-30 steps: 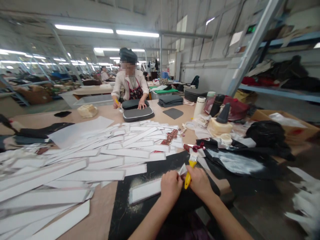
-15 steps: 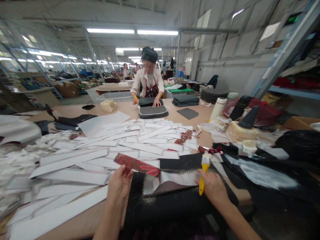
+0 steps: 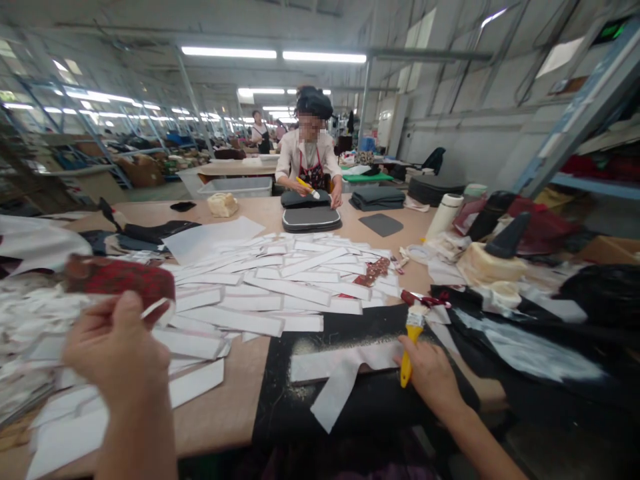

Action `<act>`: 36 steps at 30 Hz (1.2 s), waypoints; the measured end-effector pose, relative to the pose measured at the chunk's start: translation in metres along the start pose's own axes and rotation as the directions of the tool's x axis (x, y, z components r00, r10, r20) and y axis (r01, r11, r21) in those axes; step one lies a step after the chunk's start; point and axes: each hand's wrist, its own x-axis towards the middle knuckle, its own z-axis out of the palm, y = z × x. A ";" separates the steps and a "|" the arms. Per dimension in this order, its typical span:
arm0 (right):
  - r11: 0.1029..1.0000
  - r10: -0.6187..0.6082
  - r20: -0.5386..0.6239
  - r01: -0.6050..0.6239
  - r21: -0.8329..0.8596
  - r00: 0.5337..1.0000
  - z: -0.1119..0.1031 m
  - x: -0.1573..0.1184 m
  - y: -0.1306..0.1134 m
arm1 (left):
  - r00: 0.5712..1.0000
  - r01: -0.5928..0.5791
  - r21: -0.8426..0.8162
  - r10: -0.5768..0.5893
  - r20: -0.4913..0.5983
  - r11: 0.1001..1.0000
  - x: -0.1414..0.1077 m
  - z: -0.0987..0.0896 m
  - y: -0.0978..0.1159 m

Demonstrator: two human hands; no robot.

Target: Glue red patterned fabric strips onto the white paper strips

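My left hand (image 3: 120, 347), raised at the left, pinches a red patterned fabric strip (image 3: 133, 279) between thumb and fingers; motion blurs both. A yellow-handled paintbrush (image 3: 412, 343) is gripped in my right hand (image 3: 433, 380), bristles pointing away from me. The fingers of that hand also rest at the right end of a white strip (image 3: 317, 365), which lies across a black mat (image 3: 280, 413). Folded over this strip is a thin white backing piece (image 3: 334, 395), its free end hanging toward me.
Many white strips (image 3: 280, 293) cover the table's middle and left. Across the table a co-worker (image 3: 310, 160) holds a brush over stacked grey panels (image 3: 311, 219). At right stand a white flask (image 3: 444, 215) and a cream-coloured tub (image 3: 493, 267).
My left hand has swung left and up with the red strip, away from the mat. The white backing now folds toward me. My right hand stays nearly still. The co-worker's brush has lifted.
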 end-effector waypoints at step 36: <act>0.997 0.016 0.025 -0.018 0.071 1.000 0.001 -0.001 0.015 | 0.150 -0.903 -0.021 0.362 0.920 0.429 -0.180 -0.019 -0.086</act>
